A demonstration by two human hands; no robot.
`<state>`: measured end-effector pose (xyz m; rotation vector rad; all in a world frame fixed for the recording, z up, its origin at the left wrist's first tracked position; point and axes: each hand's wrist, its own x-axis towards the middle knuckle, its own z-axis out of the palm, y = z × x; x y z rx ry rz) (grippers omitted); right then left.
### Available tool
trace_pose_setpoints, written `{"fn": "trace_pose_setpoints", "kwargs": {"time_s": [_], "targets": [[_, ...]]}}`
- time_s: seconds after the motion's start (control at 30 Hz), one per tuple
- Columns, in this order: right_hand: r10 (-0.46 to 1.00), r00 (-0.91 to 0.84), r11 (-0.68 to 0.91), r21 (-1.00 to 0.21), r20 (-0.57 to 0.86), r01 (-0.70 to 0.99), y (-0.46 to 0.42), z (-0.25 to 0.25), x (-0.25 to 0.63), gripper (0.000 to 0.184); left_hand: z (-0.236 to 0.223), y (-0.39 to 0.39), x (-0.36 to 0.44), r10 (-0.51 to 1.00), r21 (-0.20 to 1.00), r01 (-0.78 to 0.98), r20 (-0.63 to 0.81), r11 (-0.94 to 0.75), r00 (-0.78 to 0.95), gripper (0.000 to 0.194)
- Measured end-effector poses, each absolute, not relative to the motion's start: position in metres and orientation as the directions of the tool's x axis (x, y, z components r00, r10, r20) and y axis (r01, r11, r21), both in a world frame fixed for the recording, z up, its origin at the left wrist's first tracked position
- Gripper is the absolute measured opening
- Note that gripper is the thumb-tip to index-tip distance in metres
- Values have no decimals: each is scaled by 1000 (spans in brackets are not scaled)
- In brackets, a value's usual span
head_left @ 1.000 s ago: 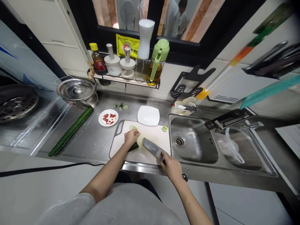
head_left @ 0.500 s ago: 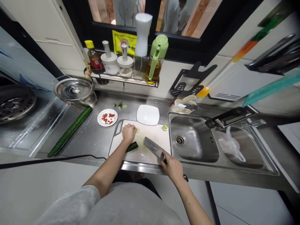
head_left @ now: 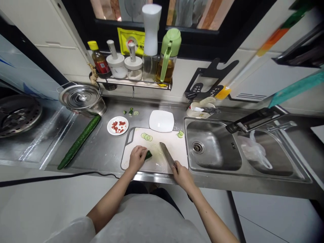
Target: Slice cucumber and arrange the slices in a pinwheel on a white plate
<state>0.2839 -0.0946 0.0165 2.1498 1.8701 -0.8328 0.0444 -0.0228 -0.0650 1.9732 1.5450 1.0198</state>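
My left hand [head_left: 137, 157] is closed on the near end of a short cucumber piece [head_left: 148, 155] lying on the white cutting board [head_left: 134, 143]. In my right hand [head_left: 182, 173] is a kitchen knife [head_left: 166, 153], its handle wrapped by my fingers and its blade slanting over the board to the right of the cucumber piece. Several thin cucumber slices [head_left: 146, 136] overlap in a row near the board's far left. More slices [head_left: 180, 134] lie at its far right corner.
A white square plate [head_left: 161, 120] touches the board's far edge. To the left are a round plate [head_left: 110, 130] with chopped red bits, a whole cucumber [head_left: 79, 141] and a lidded steel pot [head_left: 82, 101]. The sink [head_left: 215, 148] adjoins on the right. Condiments stand on a shelf [head_left: 134, 82] behind.
My left hand has moved from the slices back toward me and taken hold of the cucumber piece. The slices now show in a row. The knife has turned to a steeper angle.
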Motion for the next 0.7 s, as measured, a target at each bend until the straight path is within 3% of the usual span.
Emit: {"fn": "trace_pose_setpoints", "kwargs": {"time_s": [0.17, 0.7], "targets": [[843, -8, -124, -208, -538, 970, -93, 24, 263, 31, -72, -39, 47, 892, 660, 604, 377, -447, 248, 19], [822, -79, -52, -213, -564, 976, -102, 37, 238, 29, -83, -37, 43, 868, 610, 622, 404, -490, 288, 21]]}}
